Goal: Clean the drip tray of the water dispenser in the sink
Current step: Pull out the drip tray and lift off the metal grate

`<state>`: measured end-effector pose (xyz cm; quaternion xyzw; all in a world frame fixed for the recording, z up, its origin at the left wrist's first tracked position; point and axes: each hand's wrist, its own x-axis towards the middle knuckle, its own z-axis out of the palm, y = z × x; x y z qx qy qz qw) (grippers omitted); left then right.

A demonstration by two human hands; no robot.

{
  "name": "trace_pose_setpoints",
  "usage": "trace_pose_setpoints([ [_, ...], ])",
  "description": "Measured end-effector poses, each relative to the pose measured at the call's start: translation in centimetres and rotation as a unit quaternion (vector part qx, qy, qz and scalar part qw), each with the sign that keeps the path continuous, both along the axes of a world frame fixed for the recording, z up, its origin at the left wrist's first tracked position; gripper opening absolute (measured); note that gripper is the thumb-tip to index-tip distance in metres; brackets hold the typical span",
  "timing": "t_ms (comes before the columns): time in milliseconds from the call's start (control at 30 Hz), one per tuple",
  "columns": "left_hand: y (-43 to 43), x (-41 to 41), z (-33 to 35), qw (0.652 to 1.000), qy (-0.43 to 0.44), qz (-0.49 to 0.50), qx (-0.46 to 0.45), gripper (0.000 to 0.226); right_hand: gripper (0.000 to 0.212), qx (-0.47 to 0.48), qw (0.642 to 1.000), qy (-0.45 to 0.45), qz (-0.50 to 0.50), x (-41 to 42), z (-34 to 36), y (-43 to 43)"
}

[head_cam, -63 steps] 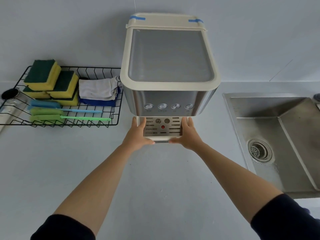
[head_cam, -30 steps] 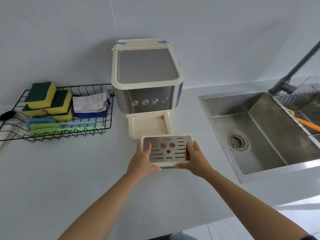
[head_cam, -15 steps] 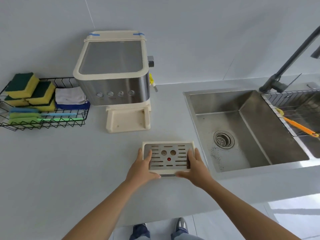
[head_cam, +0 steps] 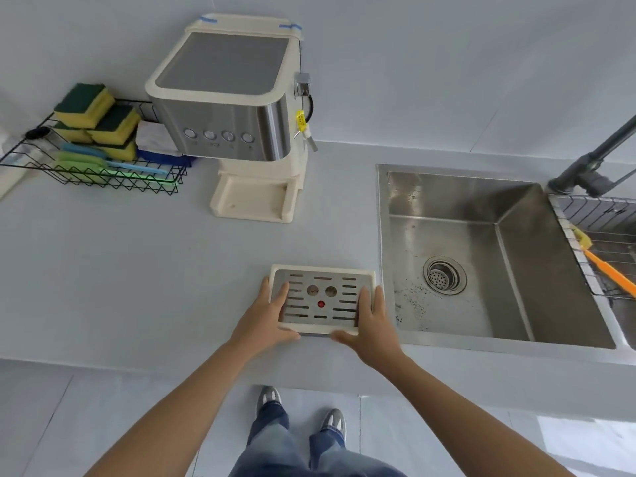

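Note:
The drip tray (head_cam: 321, 297), cream plastic with a slotted steel grille and a red dot, is held over the counter just left of the sink. My left hand (head_cam: 265, 318) grips its left side and my right hand (head_cam: 373, 325) grips its right side, thumbs under the front edge. The water dispenser (head_cam: 227, 108), steel and cream, stands at the back with its cream base ledge (head_cam: 254, 197) bare. The steel sink (head_cam: 481, 256) lies to the right, with a round drain (head_cam: 444, 275) and dark specks on its floor.
A black wire rack (head_cam: 93, 166) at the back left holds yellow-green sponges (head_cam: 99, 118), cloths and brushes. A dark faucet (head_cam: 592, 166) rises at the far right above a wire basket (head_cam: 605, 235) with an orange brush (head_cam: 609, 270). The counter edge runs just below my hands.
The tray came out of the dispenser's base and travelled toward me and rightward, close to the sink's left rim. Both hands kept their grip throughout.

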<state>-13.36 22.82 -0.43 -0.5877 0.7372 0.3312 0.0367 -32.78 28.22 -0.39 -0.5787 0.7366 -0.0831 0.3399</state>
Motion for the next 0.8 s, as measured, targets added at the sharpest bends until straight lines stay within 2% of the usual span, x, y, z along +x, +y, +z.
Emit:
trace_pose_setpoints([
  [133, 0.2, 0.2, 0.4, 1.0, -0.024, -0.015, 0.012, 0.109, 0.1, 0.003, 0.999, 0.016, 0.029, -0.5, 0.5, 0.2],
  [233, -0.2, 0.4, 0.9, 0.998, -0.034, -0.04, -0.019, 0.106, 0.092, -0.024, 0.999, 0.014, 0.039, -1.1, 1.0, -0.4],
  [333, -0.8, 0.3, 1.5, 0.993, -0.031, -0.091, -0.075, 0.093, 0.076, -0.052, 0.993, 0.032, 0.103, -1.7, 1.4, -1.5],
  [500, -1.4, -0.6, 1.7, 0.977, -0.034, -0.18, -0.113, 0.071, 0.06, -0.037, 0.975, 0.051, 0.212, -1.8, 1.6, -2.8],
  [800, -2.7, -0.7, 0.3, 0.955, -0.101, -0.257, -0.109, 0.061, 0.066, -0.017, 0.956, 0.096, 0.275, -1.4, 1.4, -4.1],
])
